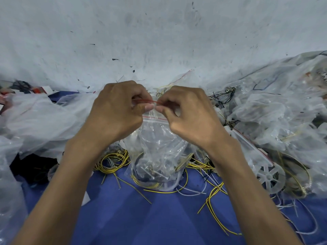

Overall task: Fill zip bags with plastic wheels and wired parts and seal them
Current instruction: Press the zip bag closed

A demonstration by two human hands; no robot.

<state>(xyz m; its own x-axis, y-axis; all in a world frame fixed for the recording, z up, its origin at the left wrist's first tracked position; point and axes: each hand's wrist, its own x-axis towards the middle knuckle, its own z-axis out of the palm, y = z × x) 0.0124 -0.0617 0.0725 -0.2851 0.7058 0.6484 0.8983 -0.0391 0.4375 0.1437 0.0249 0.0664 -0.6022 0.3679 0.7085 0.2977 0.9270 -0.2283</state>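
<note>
Nearest the camera lies the blue-covered table [159,220], crossed by two bare forearms; both hands meet over one zip bag [157,147], which stands mid-table, toward the far edge; the left hand [113,110] and the right hand [191,114] each pinch the bag's red zip strip [150,101] between thumb and curled fingers [147,108], thumbs almost touching, probably so the seal can be pressed shut from the middle outward; the bag rests upright on its load of wired parts, likely so nothing spills; loose yellow wires [113,161] ring its base, too tangled to count; one plastic wheel [269,175] shows plainly, inside the heap of bags [274,112] at the right edge; crumpled plastic [44,117] lies at the left edge.
</note>
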